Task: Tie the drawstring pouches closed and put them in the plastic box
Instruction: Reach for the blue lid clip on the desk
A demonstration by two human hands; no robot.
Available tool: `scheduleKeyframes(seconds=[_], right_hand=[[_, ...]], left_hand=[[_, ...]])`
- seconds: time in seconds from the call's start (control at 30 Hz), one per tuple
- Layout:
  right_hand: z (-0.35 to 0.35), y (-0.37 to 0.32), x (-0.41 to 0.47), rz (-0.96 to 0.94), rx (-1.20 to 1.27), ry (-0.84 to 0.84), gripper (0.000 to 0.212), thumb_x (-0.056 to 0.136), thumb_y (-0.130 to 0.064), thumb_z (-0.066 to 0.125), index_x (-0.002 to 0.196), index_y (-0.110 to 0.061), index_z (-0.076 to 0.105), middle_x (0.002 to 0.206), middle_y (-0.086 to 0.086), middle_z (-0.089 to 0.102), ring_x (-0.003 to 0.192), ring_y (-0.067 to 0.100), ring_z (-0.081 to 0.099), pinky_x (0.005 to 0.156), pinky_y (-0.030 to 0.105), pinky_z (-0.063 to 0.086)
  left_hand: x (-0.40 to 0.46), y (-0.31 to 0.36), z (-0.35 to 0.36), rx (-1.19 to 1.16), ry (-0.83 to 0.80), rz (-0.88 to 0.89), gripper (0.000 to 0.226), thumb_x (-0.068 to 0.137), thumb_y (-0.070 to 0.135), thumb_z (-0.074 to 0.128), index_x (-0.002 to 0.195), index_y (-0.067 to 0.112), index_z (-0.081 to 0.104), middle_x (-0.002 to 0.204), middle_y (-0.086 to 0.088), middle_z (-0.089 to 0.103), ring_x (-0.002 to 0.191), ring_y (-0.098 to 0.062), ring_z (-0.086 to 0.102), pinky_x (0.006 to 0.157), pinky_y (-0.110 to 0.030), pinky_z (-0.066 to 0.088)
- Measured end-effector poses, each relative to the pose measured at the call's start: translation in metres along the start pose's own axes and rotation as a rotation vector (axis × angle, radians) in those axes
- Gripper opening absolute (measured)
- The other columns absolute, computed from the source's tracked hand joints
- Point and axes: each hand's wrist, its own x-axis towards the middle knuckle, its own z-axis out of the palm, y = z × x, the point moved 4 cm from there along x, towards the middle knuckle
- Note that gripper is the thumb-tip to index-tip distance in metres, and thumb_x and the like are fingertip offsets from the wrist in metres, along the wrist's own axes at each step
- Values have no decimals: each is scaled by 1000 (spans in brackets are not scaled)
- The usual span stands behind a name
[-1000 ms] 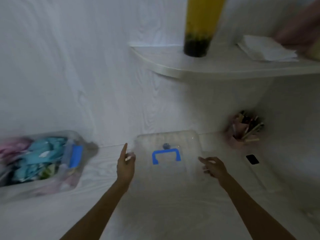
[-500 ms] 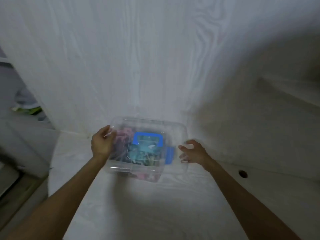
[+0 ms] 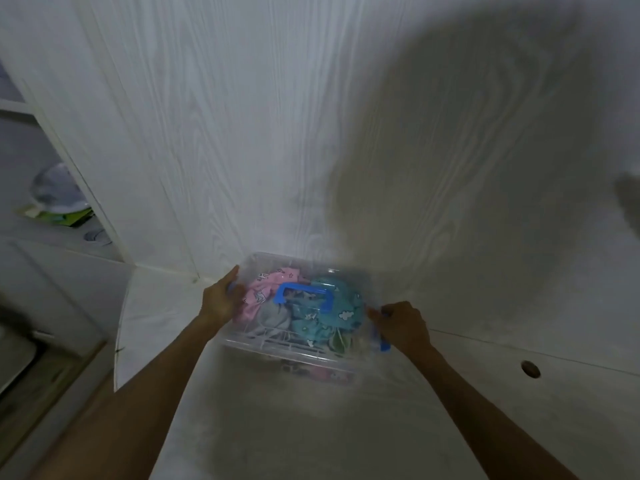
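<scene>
On white desk, against the wall: clear plastic box (image 3: 277, 351), lid on (blue handle (image 3: 304, 296)), holding pink pouch (image 3: 258, 297) and teal pouches (image 3: 329, 315). Left hand (image 3: 220, 299) grips left end; right hand (image 3: 401, 327) curled on blue latch (image 3: 383, 342).

Dim bluish light, motion blur, wide-angle bending at edges

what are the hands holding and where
The clear plastic box with blue handle: left hand at its left end, right hand on its right-end blue latch.
</scene>
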Motion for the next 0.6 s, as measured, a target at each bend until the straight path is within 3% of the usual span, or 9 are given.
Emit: scheduleKeyframes(seconds=[0.1,0.2,0.3,0.33,0.4,0.5,0.6], right_hand=[[1,5,5,22,138,-46,48,84,-40,66,51,-9,48,57,13,54,52,17,51,60,25,41],[-1,5,3,90,221,-71,33,80,-42,70,83,-12,60,79,7,62,68,13,55,59,20,41],[3,12,-5,302,446,-103,74,75,-48,73,129,-6,45,123,12,56,100,21,58,76,26,46],[7,12,-12,384,526,-165,83,75,-50,72,135,-4,38,128,14,53,105,24,57,79,31,48],[10,8,-22,466,636,-301,75,76,-51,70,129,-2,46,115,14,58,93,24,61,79,33,53],[10,4,-19,397,636,-259,53,80,-46,68,105,-1,56,95,13,62,75,21,61,67,33,57],[6,-7,-15,188,77,-18,48,88,-51,55,88,-2,59,89,13,64,78,25,62,77,36,53]], left_hand=[[10,-8,-1,90,18,-2,50,95,32,52,141,15,41,149,-14,37,136,-34,36,112,-40,26],[13,-14,-2,-45,28,-20,64,88,36,61,144,16,37,151,-13,34,136,-34,36,111,-46,32],[8,-27,2,-195,53,-298,88,82,43,67,148,7,22,151,-20,29,134,-38,36,108,-48,33],[4,-33,3,-247,46,-419,92,79,48,68,146,2,25,147,-22,34,131,-39,39,106,-46,35],[0,-36,3,-276,34,-509,85,73,54,71,131,-2,46,130,-23,52,114,-35,54,92,-41,43],[-4,-27,-4,-125,170,-339,52,72,54,72,84,4,64,89,-19,66,78,-29,60,69,-34,42],[-17,-10,-6,61,309,-190,49,79,52,66,87,4,71,77,-15,65,74,-31,62,65,-31,40]])
